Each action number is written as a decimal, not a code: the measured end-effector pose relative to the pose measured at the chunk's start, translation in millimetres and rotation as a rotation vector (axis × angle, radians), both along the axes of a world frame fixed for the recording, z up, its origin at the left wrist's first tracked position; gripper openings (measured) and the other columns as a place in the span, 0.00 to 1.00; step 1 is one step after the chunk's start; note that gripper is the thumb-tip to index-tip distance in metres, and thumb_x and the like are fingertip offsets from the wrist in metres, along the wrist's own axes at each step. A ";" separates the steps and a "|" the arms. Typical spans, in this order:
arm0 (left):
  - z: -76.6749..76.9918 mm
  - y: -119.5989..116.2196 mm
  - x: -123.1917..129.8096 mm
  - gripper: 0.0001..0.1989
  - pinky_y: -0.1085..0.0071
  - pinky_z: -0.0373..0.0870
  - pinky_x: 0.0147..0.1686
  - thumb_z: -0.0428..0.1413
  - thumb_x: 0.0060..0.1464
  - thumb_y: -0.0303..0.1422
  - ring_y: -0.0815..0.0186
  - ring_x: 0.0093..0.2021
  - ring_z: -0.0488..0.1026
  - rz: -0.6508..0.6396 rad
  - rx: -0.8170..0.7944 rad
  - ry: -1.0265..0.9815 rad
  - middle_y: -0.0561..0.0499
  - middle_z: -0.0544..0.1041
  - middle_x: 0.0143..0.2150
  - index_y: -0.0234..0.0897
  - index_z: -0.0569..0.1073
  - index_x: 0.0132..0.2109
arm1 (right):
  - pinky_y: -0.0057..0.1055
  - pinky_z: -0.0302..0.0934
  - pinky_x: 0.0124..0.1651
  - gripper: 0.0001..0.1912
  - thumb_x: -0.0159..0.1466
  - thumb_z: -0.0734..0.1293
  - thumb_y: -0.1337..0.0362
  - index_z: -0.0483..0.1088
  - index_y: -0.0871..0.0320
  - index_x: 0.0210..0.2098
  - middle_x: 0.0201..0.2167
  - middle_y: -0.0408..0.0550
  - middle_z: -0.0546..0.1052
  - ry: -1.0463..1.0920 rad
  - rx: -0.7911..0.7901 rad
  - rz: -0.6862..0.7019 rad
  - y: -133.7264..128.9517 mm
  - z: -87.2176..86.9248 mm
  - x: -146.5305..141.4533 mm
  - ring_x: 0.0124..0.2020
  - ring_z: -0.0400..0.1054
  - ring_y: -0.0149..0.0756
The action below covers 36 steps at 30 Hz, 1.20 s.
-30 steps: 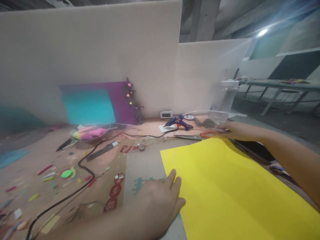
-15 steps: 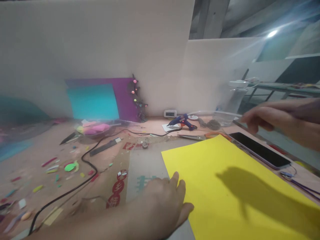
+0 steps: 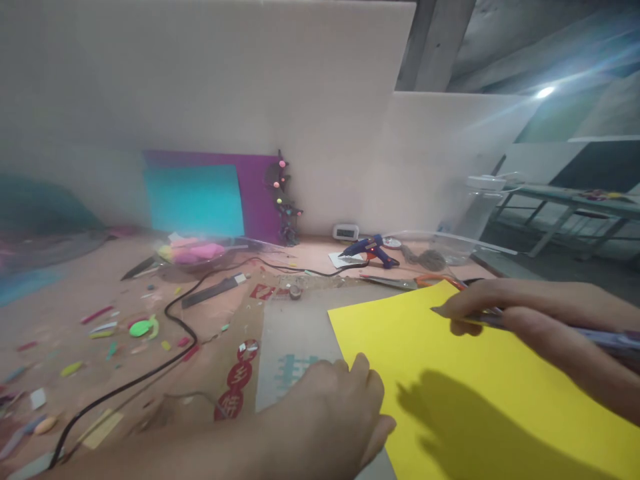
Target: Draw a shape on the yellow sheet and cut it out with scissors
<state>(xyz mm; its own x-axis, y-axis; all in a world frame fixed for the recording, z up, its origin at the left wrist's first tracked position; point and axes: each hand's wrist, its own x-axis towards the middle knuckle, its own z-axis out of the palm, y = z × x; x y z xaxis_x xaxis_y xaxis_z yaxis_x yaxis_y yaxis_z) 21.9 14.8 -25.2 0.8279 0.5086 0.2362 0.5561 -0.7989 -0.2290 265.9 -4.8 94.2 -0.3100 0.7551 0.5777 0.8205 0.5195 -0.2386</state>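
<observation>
A yellow sheet (image 3: 400, 333) lies over a grey board on the right half of the table. My left hand (image 3: 340, 413) rests at the sheet's left edge, fingers a little apart, with nothing held. Over the sheet's right part, my right hand (image 3: 530, 327) is closed around a pen (image 3: 600, 339), whose tip points left just above the yellow surface. The hand's shadow falls on the sheet. Beyond the sheet's far corner are orange-handled scissors (image 3: 400, 283), partly covered.
A blue glue gun (image 3: 367, 248) sits at the back, its black cord running left. Foam scraps (image 3: 140, 328) litter the left side near a utility knife (image 3: 213, 291). A pink-filled plastic bowl (image 3: 195, 253) and a clear bottle (image 3: 475, 213) stand farther back.
My right hand has come down and left over the yellow sheet, and the pen now shows in it. My left hand has stayed at the sheet's edge. The view has shifted slightly.
</observation>
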 end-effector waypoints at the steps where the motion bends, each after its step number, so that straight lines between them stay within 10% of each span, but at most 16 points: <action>1: 0.4 0.0 0.2 0.15 0.71 0.63 0.23 0.49 0.65 0.43 0.62 0.32 0.74 0.005 -0.004 -0.004 0.46 0.74 0.40 0.37 0.71 0.48 | 0.39 0.70 0.38 0.18 0.69 0.59 0.48 0.79 0.42 0.37 0.37 0.47 0.82 -0.002 -0.036 0.050 4.2 0.1 -5.9 0.42 0.76 0.47; 6: 3.0 0.3 1.7 0.16 0.69 0.66 0.23 0.48 0.65 0.43 0.62 0.31 0.75 0.036 -0.055 0.031 0.42 0.75 0.45 0.37 0.70 0.49 | 0.42 0.71 0.48 0.20 0.69 0.59 0.48 0.77 0.50 0.46 0.43 0.52 0.81 0.261 -0.541 0.311 35.9 -19.1 -32.6 0.45 0.75 0.46; 12: 1.7 2.7 2.6 0.13 0.70 0.65 0.20 0.48 0.65 0.41 0.60 0.28 0.75 -0.007 -0.036 -0.029 0.46 0.75 0.37 0.38 0.71 0.45 | 0.49 0.67 0.54 0.26 0.68 0.57 0.43 0.72 0.57 0.48 0.46 0.58 0.79 0.926 -1.375 0.454 102.1 -82.8 -64.4 0.47 0.76 0.46; 16: -0.3 3.8 3.5 0.14 0.68 0.65 0.17 0.48 0.64 0.41 0.61 0.25 0.75 -0.024 -0.007 -0.016 0.40 0.78 0.46 0.37 0.73 0.45 | 0.42 0.64 0.58 0.15 0.68 0.62 0.52 0.72 0.55 0.45 0.45 0.52 0.78 1.171 -0.975 0.427 128.5 -101.4 -70.1 0.46 0.75 0.39; 25: -1.3 5.0 4.1 0.15 0.70 0.65 0.17 0.49 0.64 0.41 0.60 0.26 0.78 -0.039 0.011 -0.023 0.33 0.77 0.53 0.34 0.74 0.44 | 0.25 0.56 0.23 0.17 0.69 0.58 0.53 0.72 0.57 0.38 0.23 0.45 0.73 0.890 -0.921 0.337 132.5 -100.1 -71.3 0.21 0.63 0.29; 36: 3.0 6.0 6.1 0.14 0.70 0.69 0.18 0.48 0.66 0.39 0.54 0.36 0.81 -0.067 -0.037 0.043 0.38 0.79 0.48 0.35 0.75 0.43 | 0.22 0.44 0.18 0.14 0.63 0.65 0.52 0.63 0.56 0.31 0.16 0.37 0.67 0.707 -0.817 0.246 130.2 -103.4 -86.1 0.15 0.52 0.24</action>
<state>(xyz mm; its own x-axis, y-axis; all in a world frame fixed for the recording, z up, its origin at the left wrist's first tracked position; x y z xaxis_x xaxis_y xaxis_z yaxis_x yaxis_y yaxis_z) 28.0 20.8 -22.2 0.8693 0.4597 0.1817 0.4916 -0.8423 -0.2211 179.8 125.5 -9.2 -0.3007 0.9529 0.0401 0.2601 0.1224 -0.9578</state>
